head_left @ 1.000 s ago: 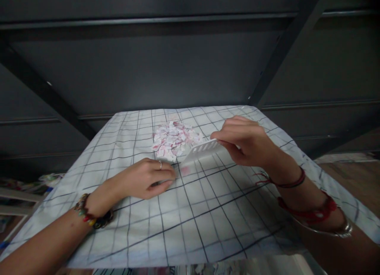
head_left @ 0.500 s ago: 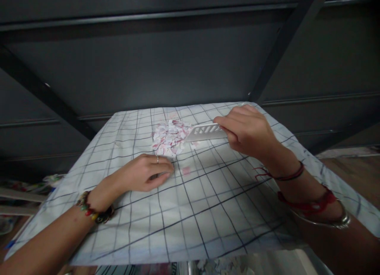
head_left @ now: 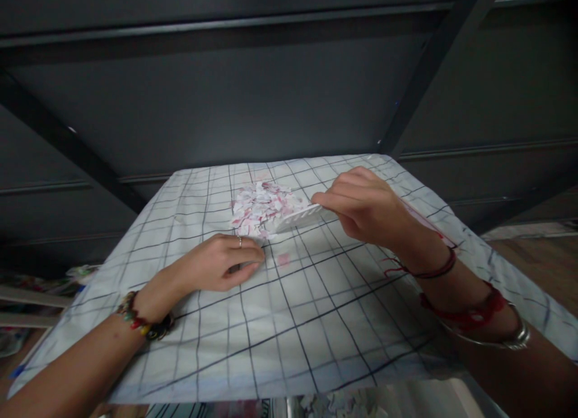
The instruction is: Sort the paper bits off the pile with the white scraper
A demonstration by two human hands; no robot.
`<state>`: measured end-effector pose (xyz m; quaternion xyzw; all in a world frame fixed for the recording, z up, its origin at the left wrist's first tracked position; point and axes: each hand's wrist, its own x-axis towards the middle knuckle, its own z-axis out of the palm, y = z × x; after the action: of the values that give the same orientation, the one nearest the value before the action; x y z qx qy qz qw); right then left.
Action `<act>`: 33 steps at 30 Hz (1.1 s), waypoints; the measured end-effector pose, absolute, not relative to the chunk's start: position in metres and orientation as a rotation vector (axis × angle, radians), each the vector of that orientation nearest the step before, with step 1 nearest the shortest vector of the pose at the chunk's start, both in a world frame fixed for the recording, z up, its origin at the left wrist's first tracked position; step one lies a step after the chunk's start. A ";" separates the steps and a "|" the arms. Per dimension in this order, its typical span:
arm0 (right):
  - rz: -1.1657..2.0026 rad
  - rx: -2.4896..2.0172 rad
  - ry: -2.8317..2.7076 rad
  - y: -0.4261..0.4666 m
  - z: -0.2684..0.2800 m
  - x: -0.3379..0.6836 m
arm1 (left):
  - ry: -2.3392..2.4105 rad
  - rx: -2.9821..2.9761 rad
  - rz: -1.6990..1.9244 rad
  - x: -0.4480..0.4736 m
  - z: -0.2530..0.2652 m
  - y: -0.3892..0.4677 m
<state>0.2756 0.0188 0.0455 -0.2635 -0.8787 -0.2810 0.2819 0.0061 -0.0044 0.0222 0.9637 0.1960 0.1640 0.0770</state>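
A loose heap of torn white and pink paper scraps (head_left: 262,206) lies on the checked tablecloth (head_left: 271,340). My right hand (head_left: 361,204) grips a white slotted plastic strip (head_left: 295,219) by its right end. The strip is tilted, and its far end reaches the right front side of the scraps. Just in front of the heap, my left hand (head_left: 226,261) rests on the cloth, fingers loosely curled and a gap beside the thumb. Nothing shows in it, though its palm is hidden. One pink scrap (head_left: 283,259) lies apart, right of my left fingertips.
Dark grey panels (head_left: 226,99) rise directly behind the table. Below its front edge, a container with more paper bits (head_left: 338,404) is partly visible. Pale slats (head_left: 34,306) and blurred clutter stand at the lower left. Wooden floor (head_left: 537,252) shows at the right.
My right hand has moved a little left and toward me. The strip has swung to the front of the scraps and tilted, so its slots show less. My left hand stays put.
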 end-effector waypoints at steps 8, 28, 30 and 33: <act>-0.740 -0.652 -2.386 0.019 0.046 0.276 | 0.590 2.896 0.502 0.005 0.021 -0.003; -0.698 -0.670 -2.382 0.016 0.052 0.281 | 0.588 2.911 0.479 0.004 0.021 -0.004; -0.706 -0.663 -2.417 0.016 0.052 0.280 | 0.591 2.910 0.477 0.004 0.021 -0.004; -0.657 -0.664 -2.444 0.016 0.052 0.281 | 0.594 2.905 0.486 0.004 0.021 -0.004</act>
<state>0.2808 0.0162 0.0516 -0.2450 -0.9021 -0.2425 0.2595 0.0044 -0.0040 0.0214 0.9646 0.1972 0.1615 0.0684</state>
